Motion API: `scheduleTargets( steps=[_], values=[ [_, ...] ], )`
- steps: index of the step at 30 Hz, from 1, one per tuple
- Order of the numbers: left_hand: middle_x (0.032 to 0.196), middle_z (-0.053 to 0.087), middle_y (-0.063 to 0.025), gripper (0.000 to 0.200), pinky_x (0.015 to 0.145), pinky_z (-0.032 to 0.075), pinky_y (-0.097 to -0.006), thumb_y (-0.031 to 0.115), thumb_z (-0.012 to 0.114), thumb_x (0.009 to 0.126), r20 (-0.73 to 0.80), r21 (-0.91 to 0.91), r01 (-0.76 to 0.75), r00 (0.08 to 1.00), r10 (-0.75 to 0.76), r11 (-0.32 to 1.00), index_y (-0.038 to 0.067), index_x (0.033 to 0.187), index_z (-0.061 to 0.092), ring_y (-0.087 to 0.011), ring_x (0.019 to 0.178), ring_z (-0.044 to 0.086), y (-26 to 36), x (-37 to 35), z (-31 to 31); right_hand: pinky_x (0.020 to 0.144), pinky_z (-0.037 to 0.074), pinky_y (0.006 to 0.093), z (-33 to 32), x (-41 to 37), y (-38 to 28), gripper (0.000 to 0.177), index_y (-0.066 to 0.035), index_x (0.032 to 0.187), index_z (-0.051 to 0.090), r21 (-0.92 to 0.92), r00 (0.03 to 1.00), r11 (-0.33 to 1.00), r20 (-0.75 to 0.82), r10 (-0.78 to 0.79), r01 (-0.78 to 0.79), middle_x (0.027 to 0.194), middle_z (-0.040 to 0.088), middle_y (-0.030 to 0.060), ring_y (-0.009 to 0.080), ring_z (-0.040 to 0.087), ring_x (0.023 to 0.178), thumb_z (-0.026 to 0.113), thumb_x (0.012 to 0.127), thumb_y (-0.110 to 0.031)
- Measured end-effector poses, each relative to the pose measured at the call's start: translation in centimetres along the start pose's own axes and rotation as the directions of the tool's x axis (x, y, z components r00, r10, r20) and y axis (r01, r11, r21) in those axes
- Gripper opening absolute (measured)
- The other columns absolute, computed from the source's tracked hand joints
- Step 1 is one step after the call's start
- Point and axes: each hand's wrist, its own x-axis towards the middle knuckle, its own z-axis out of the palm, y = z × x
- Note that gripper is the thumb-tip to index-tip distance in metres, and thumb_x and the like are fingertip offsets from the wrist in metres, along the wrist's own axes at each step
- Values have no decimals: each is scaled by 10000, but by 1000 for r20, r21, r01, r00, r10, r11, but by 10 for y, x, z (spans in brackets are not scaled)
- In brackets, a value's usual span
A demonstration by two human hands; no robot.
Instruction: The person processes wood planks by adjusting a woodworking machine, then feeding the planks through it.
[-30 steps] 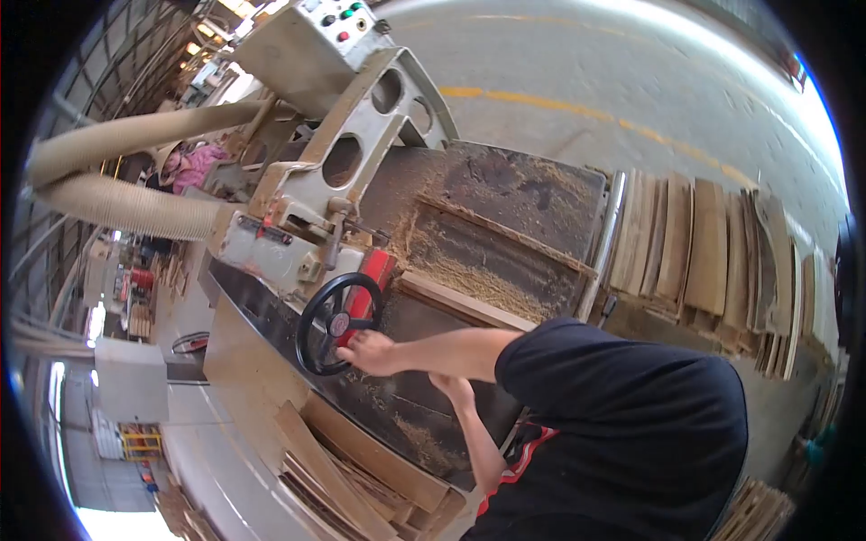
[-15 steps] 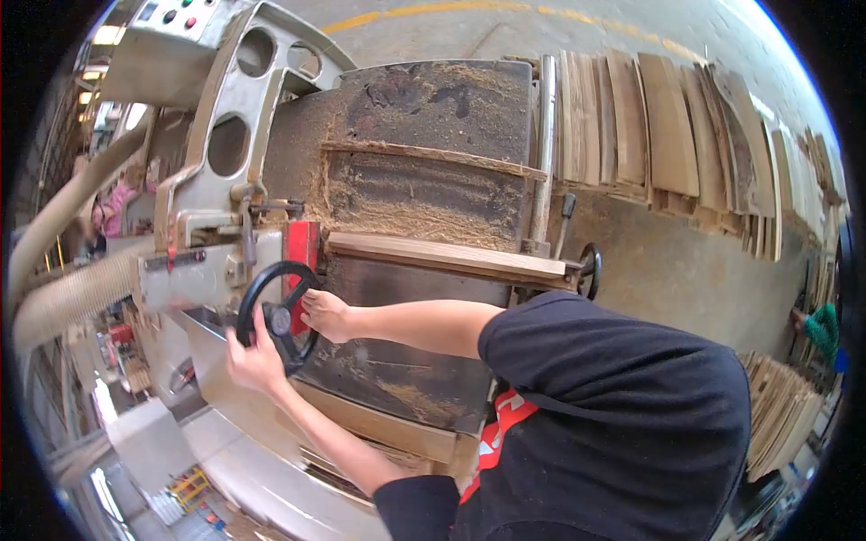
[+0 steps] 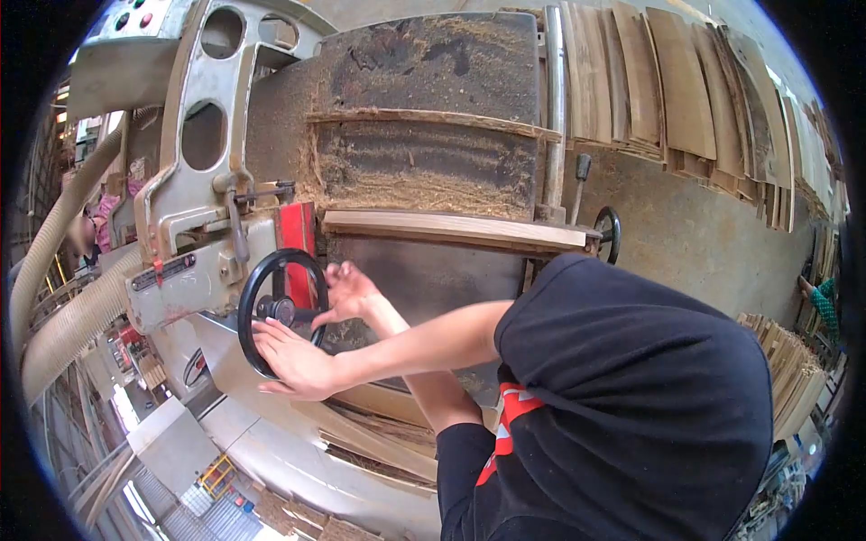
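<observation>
A black handwheel [image 3: 244, 302] with a round hub stands upright at the front of a grey woodworking machine [image 3: 203, 279]. My right hand [image 3: 307, 365] is at the wheel's lower rim, its fingers reaching across it toward the hub. At the far side of the rim my left hand [image 3: 354, 293] has its fingers spread, the thumb pointing to the wheel. My right forearm crosses over my left one. Behind the wheel is a red panel [image 3: 298, 225]. A long wooden strip [image 3: 451, 225] lies across the machine bed beyond my hands.
Sawdust covers the dark machine bed [image 3: 424, 68]. A metal bar [image 3: 555, 108] runs along its edge, with a lever [image 3: 581, 180] and a smaller handwheel [image 3: 611, 234] nearby. Stacked boards [image 3: 677, 86] stand behind. Ribbed hoses [image 3: 81, 307] are on the left; a green sleeve [image 3: 825, 302] shows far right.
My right hand has moved down to the wheel's lower rim, and my left hand has moved up to the far side, so my arms now cross. The camera view has shifted slightly.
</observation>
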Motion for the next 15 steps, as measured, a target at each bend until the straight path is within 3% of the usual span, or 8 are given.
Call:
scheduleTargets(
  steps=[2,3,4,7,9,11,12,15],
  values=[
    [591,561,-51,476,488,408,-366,296,741,1022,91,96,5,996,-13,995,51,647,579,-211,505,514,-12,-25,5,1322,256,562,-6,-9,37,761,148,1334,517,-179,942,942,237,-239,284,1454,540,301,452,408,1529,750,902,-434],
    [589,555,-50,478,486,403,-366,290,742,1020,132,149,-6,991,-14,989,55,641,570,-211,501,508,-14,-39,4,1344,238,532,-8,-10,48,750,127,1330,561,-234,899,897,328,-290,374,1434,576,282,421,430,1525,787,790,-342],
    [586,550,-49,479,483,399,-365,285,743,1018,181,218,-61,983,21,974,60,635,561,-211,496,501,-17,-51,-3,1366,196,501,-8,-12,60,632,81,1384,581,-340,817,799,495,-295,495,1500,575,233,358,429,1543,711,881,-280],
    [579,533,-47,487,474,387,-364,267,746,1011,439,420,-436,865,242,796,74,618,535,-212,483,481,0,-89,-52,1398,65,450,-30,-23,85,568,-57,1514,590,-550,619,304,753,-222,778,1679,476,71,244,317,1622,568,971,-219],
    [574,522,-45,494,468,378,-364,256,748,1007,653,463,-757,643,400,462,83,606,517,-213,474,468,32,-100,-93,1379,95,445,-26,-40,130,498,-126,1515,609,-518,514,-69,855,-63,853,1673,483,36,235,322,1616,511,1055,-289],
    [545,472,-60,476,442,340,-386,164,735,988,780,497,-867,434,451,-26,109,584,489,-226,438,444,86,-100,-117,1349,151,468,-40,-24,132,477,-106,1473,632,-431,430,-5,900,64,902,1644,509,62,257,352,1595,525,1047,-291],
    [567,490,-69,457,463,353,-409,139,736,984,752,543,-839,466,466,-39,98,596,500,-236,470,487,102,-85,-127,1335,178,480,-46,-15,126,468,-96,1452,643,-392,384,61,917,108,918,1630,522,75,267,368,1584,531,1042,-293],
    [910,648,-83,299,682,531,-407,236,872,918,593,545,-810,189,783,-218,39,961,652,-282,795,644,198,-68,-67,1291,262,515,-78,-14,91,444,-67,1388,677,-224,183,249,967,175,942,1587,561,114,299,413,1553,551,1029,-296]
  ],
)
